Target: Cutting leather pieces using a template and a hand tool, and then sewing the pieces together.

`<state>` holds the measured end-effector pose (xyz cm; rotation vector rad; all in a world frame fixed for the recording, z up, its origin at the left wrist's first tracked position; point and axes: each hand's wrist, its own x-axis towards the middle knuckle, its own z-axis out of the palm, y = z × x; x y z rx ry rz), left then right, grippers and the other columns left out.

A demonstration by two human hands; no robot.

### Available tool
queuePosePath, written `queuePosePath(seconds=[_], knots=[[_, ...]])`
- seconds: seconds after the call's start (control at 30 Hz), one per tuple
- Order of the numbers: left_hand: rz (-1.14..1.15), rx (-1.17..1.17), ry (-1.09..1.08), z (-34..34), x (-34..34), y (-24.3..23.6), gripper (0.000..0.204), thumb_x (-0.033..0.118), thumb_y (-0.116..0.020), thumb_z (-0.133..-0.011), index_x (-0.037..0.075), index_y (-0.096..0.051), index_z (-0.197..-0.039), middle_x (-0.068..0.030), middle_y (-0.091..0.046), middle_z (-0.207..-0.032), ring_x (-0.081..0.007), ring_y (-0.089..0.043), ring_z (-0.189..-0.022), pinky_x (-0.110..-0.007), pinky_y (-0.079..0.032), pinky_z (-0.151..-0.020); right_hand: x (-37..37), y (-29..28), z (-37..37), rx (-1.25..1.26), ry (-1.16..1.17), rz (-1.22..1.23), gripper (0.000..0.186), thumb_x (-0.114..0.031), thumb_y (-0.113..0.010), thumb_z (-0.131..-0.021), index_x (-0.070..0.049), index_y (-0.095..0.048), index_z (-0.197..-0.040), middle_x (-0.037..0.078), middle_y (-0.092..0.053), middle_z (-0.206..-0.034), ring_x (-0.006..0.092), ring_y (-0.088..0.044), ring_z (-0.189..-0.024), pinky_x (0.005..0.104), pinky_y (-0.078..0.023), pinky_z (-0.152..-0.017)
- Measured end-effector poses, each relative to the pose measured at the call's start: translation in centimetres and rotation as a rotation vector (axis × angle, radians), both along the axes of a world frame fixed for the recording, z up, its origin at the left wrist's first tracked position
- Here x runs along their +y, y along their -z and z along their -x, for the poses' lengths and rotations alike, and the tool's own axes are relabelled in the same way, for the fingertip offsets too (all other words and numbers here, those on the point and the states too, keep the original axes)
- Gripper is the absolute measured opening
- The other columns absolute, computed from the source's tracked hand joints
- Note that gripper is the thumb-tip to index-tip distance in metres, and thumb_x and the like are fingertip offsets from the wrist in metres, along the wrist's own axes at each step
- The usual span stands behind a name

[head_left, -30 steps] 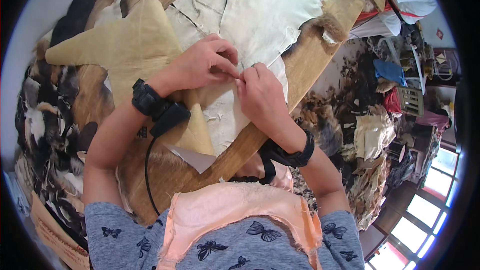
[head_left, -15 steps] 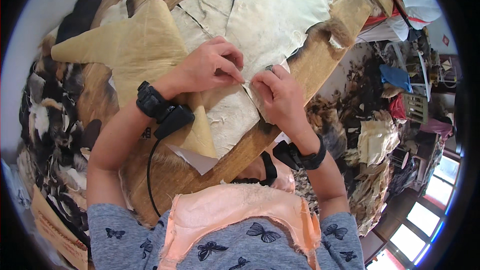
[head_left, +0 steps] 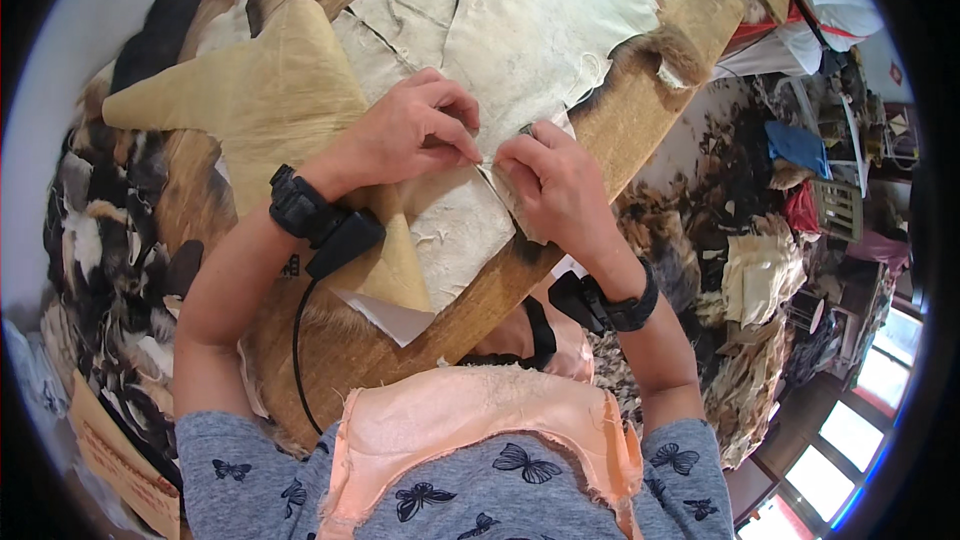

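A large cream-white hide [head_left: 560, 15], skin side up with a ragged edge, lies across the wooden board. Over its near part, my left hand [head_left: 410, 135] pinches at a seam or slit between hide pieces, thumb against fingertips. Close beside it, my right hand [head_left: 555, 180] is also closed in a pinch on the hide's edge, a dark ring-like band on one finger. The fingertips of both hands almost meet; any needle or thread between them is too small to make out. A smaller pale hide flap [head_left: 455, 240] spreads below my left hand.
A tan paper-like sheet [head_left: 290, 70] lies left of the hide under my left forearm. The wooden board [head_left: 640, 130] slopes beneath everything. Fur scraps [head_left: 120, 230] heap at the left. Brown fur tufts [head_left: 685, 55] sit by the hide's right edge; pale hides [head_left: 755, 275] pile at the right.
Both hands have shifted very slightly left, still pinching at the same spot on the hide. Otherwise the layout looks the same.
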<state>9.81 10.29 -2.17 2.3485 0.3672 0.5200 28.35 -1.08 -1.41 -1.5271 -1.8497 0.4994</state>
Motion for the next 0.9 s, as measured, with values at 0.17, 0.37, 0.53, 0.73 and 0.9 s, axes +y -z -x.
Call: queuePosePath(seconds=[0.17,0.37,0.53,0.73,0.9], knots=[[-0.029,-0.065,0.007,0.0,0.1,0.3,0.013,0.005,-0.072,-0.067,0.012,-0.069,-0.078,0.0003,-0.059,-0.092,-0.0210,-0.050,-0.091,-0.031,-0.042,-0.080,0.3,-0.3,0.5,-0.125,0.031,-0.010,0.005,-0.008,-0.061,-0.076,-0.007,-0.058,-0.080,0.012,-0.050,-0.072,0.0315,-0.054,-0.072,0.0406,-0.045,-0.061],[-0.095,-0.075,-0.007,-0.1,0.2,0.9,0.011,0.012,-0.071,-0.068,0.015,-0.068,-0.078,0.0032,-0.061,-0.088,-0.0214,-0.052,-0.091,-0.033,-0.043,-0.082,0.5,-0.7,1.4,-0.247,0.070,-0.019,0.022,-0.022,-0.063,-0.075,-0.004,-0.051,-0.081,0.013,-0.052,-0.074,0.0303,-0.056,-0.075,0.0394,-0.047,-0.060],[-0.103,-0.056,-0.024,0.1,0.0,1.0,0.009,0.014,-0.070,-0.069,0.016,-0.067,-0.078,0.0038,-0.062,-0.091,-0.0204,-0.052,-0.092,-0.033,-0.041,-0.084,1.0,-1.6,2.3,-0.435,0.050,0.096,0.034,-0.029,-0.064,-0.070,-0.002,-0.050,-0.084,0.014,-0.054,-0.079,0.0286,-0.056,-0.079,0.0388,-0.048,-0.063],[-0.108,-0.030,-0.037,0.1,-0.1,0.9,0.007,0.015,-0.069,-0.070,0.017,-0.067,-0.076,0.0058,-0.062,-0.092,-0.0185,-0.052,-0.094,-0.033,-0.039,-0.086,1.3,-0.8,2.2,-0.398,0.017,0.070,0.030,-0.022,-0.063,-0.067,0.000,-0.050,-0.083,0.015,-0.053,-0.076,0.0305,-0.055,-0.075,0.0389,-0.047,-0.064],[-0.099,-0.057,-0.035,0.0,-0.2,0.9,0.010,0.007,-0.068,-0.067,0.012,-0.064,-0.075,0.0039,-0.061,-0.090,-0.0209,-0.051,-0.090,-0.034,-0.040,-0.084,1.2,-0.6,2.1,-0.370,-0.017,0.034,0.028,-0.018,-0.065,-0.067,0.000,-0.050,-0.082,0.016,-0.053,-0.075,0.0312,-0.055,-0.074,0.0394,-0.047,-0.064]])
